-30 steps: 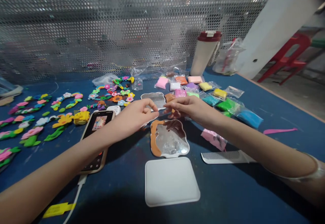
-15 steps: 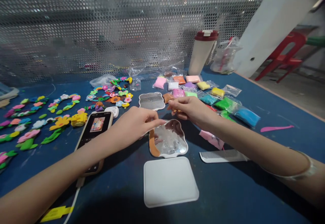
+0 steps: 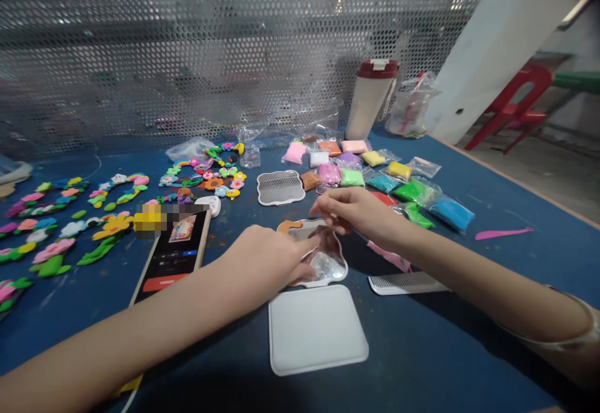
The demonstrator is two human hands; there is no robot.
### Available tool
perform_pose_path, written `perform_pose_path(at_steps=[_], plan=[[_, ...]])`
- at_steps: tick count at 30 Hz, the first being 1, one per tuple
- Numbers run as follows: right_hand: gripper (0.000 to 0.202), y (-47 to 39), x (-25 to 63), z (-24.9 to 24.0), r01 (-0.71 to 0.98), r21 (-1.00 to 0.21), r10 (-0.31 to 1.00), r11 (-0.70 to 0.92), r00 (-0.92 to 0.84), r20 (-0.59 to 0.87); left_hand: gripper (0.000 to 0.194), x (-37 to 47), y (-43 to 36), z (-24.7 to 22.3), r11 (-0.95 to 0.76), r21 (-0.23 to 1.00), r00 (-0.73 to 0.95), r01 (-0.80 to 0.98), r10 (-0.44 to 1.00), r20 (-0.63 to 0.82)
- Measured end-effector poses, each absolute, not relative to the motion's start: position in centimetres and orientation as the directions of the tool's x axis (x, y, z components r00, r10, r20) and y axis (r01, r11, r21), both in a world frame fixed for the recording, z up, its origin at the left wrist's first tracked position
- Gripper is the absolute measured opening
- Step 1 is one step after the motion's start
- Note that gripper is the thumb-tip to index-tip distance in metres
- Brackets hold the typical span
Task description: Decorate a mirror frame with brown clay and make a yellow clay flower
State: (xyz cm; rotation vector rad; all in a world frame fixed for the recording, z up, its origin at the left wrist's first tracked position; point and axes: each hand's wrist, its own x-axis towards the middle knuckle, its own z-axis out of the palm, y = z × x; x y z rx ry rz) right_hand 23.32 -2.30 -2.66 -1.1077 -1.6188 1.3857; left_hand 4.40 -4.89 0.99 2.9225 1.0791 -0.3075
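Note:
A wavy-edged hand mirror [image 3: 332, 264] lies on the blue table, with a brown-orange clay strip [image 3: 291, 226] along its upper left rim. My left hand [image 3: 274, 257] reaches over the mirror's left side. Its thumb and forefinger are stretched out and apart, touching the mirror at its lower left; the other fingers are hidden. Just above the mirror's upper right edge is my right hand [image 3: 351, 210], its fingers loosely bent and slightly apart, with nothing visible in them. A white rounded rectangular plate [image 3: 319, 332] lies directly in front of the mirror.
A phone [image 3: 175, 257] lies left, partly under my left forearm. Clay packets [image 3: 417, 192] spread behind my right hand, near a white comb [image 3: 405, 282] and pink tool [image 3: 504, 233]. Clay flower pieces [image 3: 117, 225] cover the left. A tumbler [image 3: 368, 104] stands behind.
My left hand has moved right and down, from the mirror's upper left edge onto its lower left part. My right hand's fingers have loosened slightly. The phone screen shows a different display.

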Motion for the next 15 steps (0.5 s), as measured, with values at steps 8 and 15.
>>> perform_pose_path(at_steps=[8, 15], plan=[[0.018, -2.5, 23.1, -3.6, 0.161, -0.983, 0.920, 0.089, -0.391, 0.019, 0.050, 4.6, -5.1, 0.8, -0.745, -0.140, 0.704, 0.652, 0.663, -0.253], [0.026, -2.2, 23.0, -4.5, 0.168, -0.982, 0.910, 0.089, -0.414, 0.012, 0.054, 4.4, -4.7, 1.3, -0.768, -0.165, 0.709, 0.619, 0.636, -0.306]])
